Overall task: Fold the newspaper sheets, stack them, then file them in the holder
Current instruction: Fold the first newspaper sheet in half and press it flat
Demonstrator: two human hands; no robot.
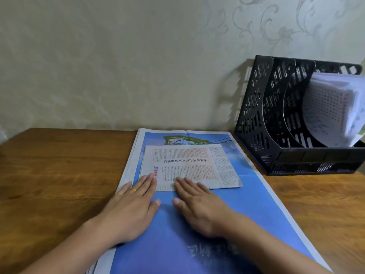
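On the wooden desk (49, 175) a large blue newspaper sheet (197, 234) lies spread flat, running from the near edge to the wall. The left hand (130, 210), a gold ring (134, 189) on one finger, rests palm down with fingers straight, its fingertips on the near left corner of a smaller folded newspaper (189, 167) that lies on top of the blue sheet. Just beside it the right hand (199, 208) lies flat too, fingers straight, tips on the folded paper's near edge. Further right, against the wall, stands a black mesh holder (276, 119), with white papers (331, 109) in its rightmost slot.
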